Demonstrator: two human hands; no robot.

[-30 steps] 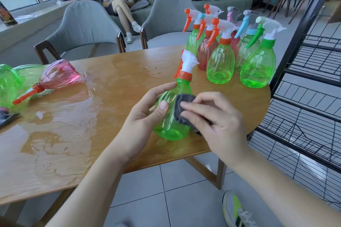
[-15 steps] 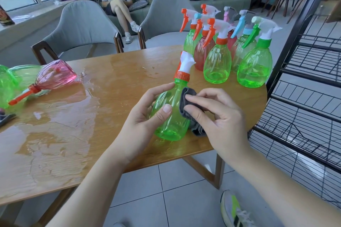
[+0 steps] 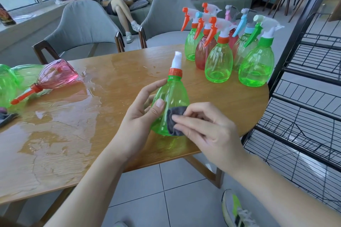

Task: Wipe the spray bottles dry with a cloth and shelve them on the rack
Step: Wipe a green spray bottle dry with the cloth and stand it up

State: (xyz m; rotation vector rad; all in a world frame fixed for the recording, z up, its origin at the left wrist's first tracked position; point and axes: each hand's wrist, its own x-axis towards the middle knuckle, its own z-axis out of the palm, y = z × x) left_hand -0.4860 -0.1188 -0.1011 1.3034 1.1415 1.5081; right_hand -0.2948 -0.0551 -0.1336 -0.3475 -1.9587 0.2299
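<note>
Left hand [image 3: 142, 116] curled around green bottle [image 3: 171, 97], thumb on its front, right hand [image 3: 206, 131] pinching grey cloth [image 3: 175, 121] against bottle's lower side

I see both forearms bare, no sleeves, watch or rings on my left hand [image 3: 140, 116] or right hand [image 3: 208, 131]; one grey running shoe [image 3: 235, 212], neon-green trim, white laces.

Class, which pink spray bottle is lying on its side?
The pink bottle at the table's left, orange nozzle pointing left; the other pink ones stand upright in the far cluster.
</note>
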